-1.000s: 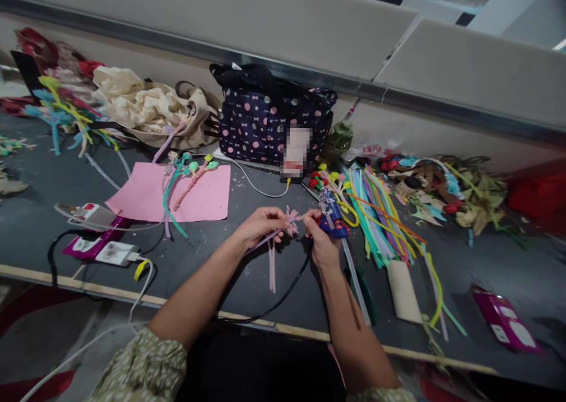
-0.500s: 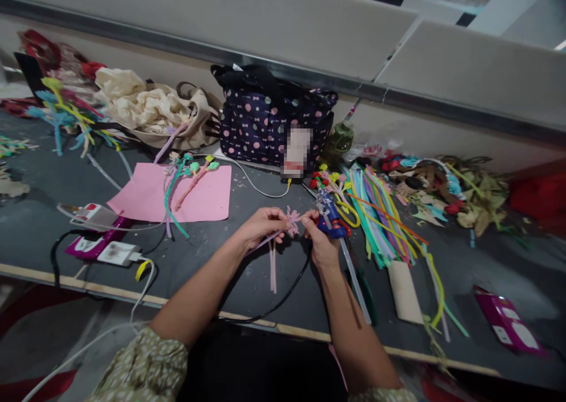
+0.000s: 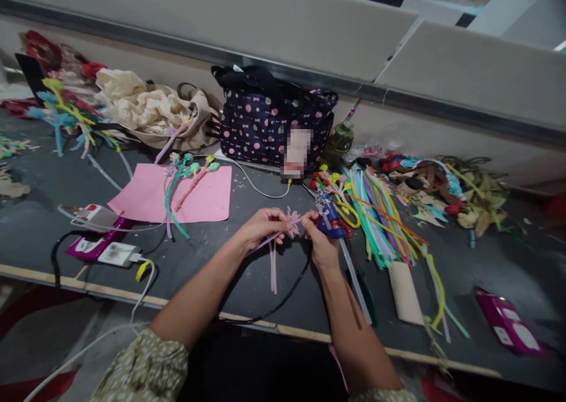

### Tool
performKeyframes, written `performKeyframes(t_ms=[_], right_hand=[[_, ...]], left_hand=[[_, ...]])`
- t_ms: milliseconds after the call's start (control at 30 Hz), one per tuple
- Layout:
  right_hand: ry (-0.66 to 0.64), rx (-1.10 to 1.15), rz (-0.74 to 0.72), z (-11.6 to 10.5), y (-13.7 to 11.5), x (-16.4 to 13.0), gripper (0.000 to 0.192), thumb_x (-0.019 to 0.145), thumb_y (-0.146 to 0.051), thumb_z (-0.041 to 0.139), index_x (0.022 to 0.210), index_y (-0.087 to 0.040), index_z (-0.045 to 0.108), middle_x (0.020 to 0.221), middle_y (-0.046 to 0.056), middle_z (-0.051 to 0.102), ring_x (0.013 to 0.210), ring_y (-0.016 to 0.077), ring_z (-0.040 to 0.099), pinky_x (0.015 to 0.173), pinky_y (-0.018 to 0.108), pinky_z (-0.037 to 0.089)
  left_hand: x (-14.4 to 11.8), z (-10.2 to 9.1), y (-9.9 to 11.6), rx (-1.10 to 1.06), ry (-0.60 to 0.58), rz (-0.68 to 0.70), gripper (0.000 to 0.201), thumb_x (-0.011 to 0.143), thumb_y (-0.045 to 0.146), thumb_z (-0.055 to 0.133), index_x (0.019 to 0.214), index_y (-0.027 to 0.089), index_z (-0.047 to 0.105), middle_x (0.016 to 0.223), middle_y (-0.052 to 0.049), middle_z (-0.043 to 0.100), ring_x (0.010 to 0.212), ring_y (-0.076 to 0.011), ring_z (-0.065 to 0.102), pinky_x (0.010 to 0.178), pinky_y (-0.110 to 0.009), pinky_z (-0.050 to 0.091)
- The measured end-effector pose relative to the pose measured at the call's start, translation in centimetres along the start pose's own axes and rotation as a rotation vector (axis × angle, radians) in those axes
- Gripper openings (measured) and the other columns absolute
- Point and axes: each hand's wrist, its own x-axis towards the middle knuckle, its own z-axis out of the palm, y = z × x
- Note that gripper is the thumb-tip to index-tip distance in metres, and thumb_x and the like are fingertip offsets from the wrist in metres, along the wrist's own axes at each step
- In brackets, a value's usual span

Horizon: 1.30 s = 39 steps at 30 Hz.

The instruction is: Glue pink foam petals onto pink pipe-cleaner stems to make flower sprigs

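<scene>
Pink fuzzy-stick flower (image 3: 292,220) sits pinched between both hands, just above the dark tabletop (image 3: 221,266). Left hand (image 3: 260,225) closes finger and thumb on the stem side, so the lilac stem (image 3: 265,241) runs back under its palm while two loose pale tails (image 3: 272,269) hang down toward the table; this grip looks meant to steady the piece. Right hand (image 3: 319,243) meets it from the other side, fingertips shut on the flower's outer end, the two hands nearly touching with the flower between them, probably so small twists can be made close to the petals. Black cable (image 3: 283,296) loops beneath the right wrist and runs off toward the near table edge. Just beyond the right hand lies a blue glue gun (image 3: 329,216), nozzle side hard to read, kept within easy reach. Further right of that hand a fan of coloured fuzzy sticks (image 3: 375,213) lies spread out, ends toward the worker, as a supply. Beyond the left hand, a pink sheet (image 3: 207,198) carries finished stems with green and pink buds (image 3: 188,175), seemingly set aside. Well to the left of the left arm are a power strip and charger (image 3: 110,251). Past both hands, against the wall, stands a dotted navy bag (image 3: 265,125).
</scene>
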Motion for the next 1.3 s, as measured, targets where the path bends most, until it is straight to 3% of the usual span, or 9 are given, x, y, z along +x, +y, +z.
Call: performKeyframes(t_ms=[1300], right_hand=[[0.017, -0.003, 0.012, -0.02, 0.13, 0.00, 0.021, 0.073, -0.034, 0.075, 0.079, -0.019, 0.060, 0.074, -0.004, 0.058, 0.056, 0.0078, 0.043, 0.052, 0.021, 0.036]], left_hand=[[0.17, -0.31, -0.31, 0.033, 0.008, -0.016, 0.032, 0.059, 0.029, 0.086, 0.072, 0.011, 0.063, 0.072, -0.006, 0.070, 0.047, -0.0071, 0.058, 0.047, -0.020, 0.052]])
